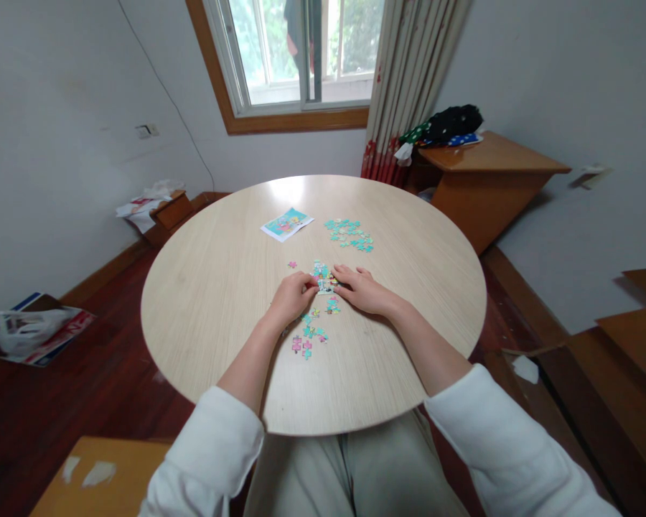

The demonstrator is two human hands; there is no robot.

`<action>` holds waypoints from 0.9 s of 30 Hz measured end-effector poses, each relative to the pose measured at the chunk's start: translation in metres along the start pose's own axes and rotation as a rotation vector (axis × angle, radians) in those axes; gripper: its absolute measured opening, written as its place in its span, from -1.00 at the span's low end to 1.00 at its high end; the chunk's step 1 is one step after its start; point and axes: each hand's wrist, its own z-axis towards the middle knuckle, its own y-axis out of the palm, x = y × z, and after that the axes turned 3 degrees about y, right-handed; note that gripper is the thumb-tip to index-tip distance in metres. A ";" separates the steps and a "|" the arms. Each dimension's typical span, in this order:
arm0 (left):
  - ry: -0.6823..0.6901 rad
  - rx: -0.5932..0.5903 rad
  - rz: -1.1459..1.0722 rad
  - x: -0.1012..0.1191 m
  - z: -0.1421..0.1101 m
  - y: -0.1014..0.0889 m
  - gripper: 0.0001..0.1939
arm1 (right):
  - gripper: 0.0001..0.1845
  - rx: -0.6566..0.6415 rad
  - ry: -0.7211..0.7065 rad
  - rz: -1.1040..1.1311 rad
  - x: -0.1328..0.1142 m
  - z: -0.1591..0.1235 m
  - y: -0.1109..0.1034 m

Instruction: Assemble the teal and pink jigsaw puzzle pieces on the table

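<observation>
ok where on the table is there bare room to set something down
Table bare left of the picture and left hand, and right of the teal pieces and right hand. Crowded between and just below the hands, with puzzle pieces.

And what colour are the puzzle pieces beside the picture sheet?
Those puzzle pieces are mostly turquoise; head view.

round tabletop (pixel 194 294) is lying open left and right | printed sheet (pixel 287 224) and jigsaw pieces (pixel 297 345) are obstructing its middle

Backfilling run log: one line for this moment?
left hand: at left edge of multicoloured jigsaw cluster; right hand: at its right edge; loose turquoise jigsaw pieces: beyond hands; rectangular printed paper: left of those pieces
</observation>
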 end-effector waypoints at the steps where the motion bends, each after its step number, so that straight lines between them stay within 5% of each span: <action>1: 0.001 0.001 0.000 0.000 0.000 0.000 -0.96 | -0.49 0.002 0.000 0.001 0.000 0.000 0.000; 27: 0.041 -0.008 -0.003 0.000 -0.002 0.000 -0.90 | -0.50 0.012 -0.011 0.024 0.002 0.000 0.001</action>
